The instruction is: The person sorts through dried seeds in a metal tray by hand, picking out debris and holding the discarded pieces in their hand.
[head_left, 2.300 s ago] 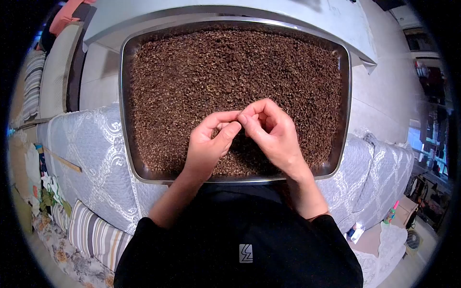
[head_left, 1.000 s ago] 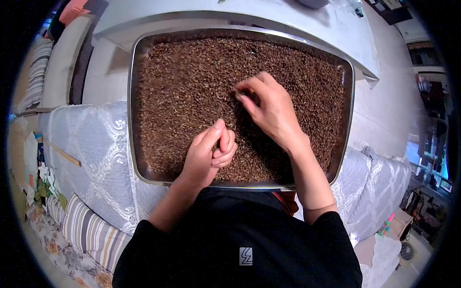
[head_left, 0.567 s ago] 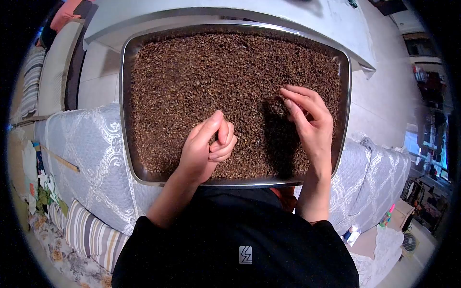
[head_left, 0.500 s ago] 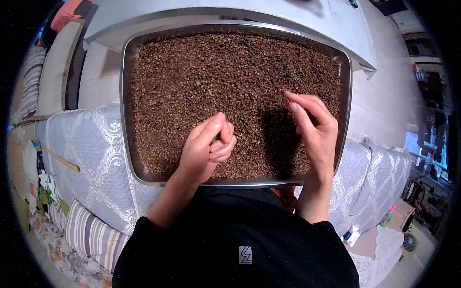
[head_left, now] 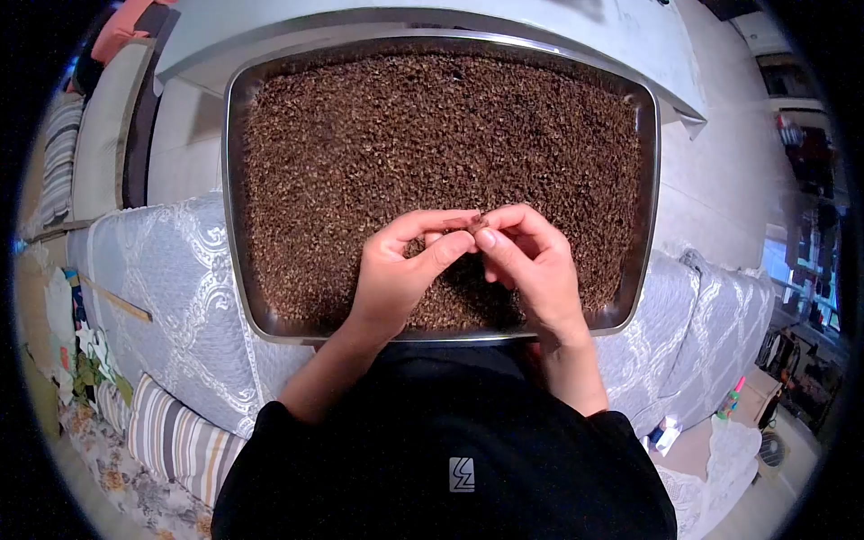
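Observation:
A large metal tray (head_left: pixel 650 216) holds a thick layer of small dried brown bits (head_left: pixel 378 135) that look like peppercorn husks. Over its near half, my left hand (head_left: pixel 405 261) and my right hand (head_left: pixel 535 265) meet at the fingertips. Between them is a small brown piece (head_left: pixel 478 225), pinched from both sides; it resembles the bits below, though its exact kind is too small to make out. The thumb and index finger of each hand are pressed together. My left hand's other fingers are curled behind and partly hidden.
The tray sits close in front of my body, with a white table (head_left: pixel 360 20) beyond its far edge. Grey patterned sofa covers (head_left: pixel 180 279) lie on both sides. A striped cushion (head_left: pixel 175 432) is at the lower left.
My right hand has moved left and down to meet my left hand. My left hand has shifted right and opened from a loose fist into a pinch on the brown piece.

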A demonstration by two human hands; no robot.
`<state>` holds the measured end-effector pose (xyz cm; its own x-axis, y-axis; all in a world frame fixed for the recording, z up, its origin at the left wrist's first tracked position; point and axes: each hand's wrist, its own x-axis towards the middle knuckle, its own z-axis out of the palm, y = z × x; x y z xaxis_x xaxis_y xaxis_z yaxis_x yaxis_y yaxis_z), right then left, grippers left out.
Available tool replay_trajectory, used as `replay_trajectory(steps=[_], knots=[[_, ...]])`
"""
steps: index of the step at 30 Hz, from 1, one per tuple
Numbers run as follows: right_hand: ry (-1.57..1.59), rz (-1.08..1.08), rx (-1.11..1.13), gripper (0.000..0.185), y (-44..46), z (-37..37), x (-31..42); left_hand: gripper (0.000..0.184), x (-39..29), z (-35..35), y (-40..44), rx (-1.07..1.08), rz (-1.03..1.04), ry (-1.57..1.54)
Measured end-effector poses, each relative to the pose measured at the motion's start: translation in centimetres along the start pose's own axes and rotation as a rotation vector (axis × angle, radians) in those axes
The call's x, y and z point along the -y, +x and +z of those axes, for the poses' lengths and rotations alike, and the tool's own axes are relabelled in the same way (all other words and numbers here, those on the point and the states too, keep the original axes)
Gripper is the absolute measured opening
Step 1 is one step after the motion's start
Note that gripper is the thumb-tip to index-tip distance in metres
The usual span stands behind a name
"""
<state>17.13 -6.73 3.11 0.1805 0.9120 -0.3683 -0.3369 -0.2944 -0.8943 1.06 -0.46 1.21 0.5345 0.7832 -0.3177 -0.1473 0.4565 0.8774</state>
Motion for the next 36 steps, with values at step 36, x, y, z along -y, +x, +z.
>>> replay_trajectory(steps=[36], knots=[[-0.019, -0.200, 0.047, 0.006, -2.6, 0.2, -2.5, 0.020, 0.1, -1.9, -0.9, 0.515, -0.458, -0.330]])
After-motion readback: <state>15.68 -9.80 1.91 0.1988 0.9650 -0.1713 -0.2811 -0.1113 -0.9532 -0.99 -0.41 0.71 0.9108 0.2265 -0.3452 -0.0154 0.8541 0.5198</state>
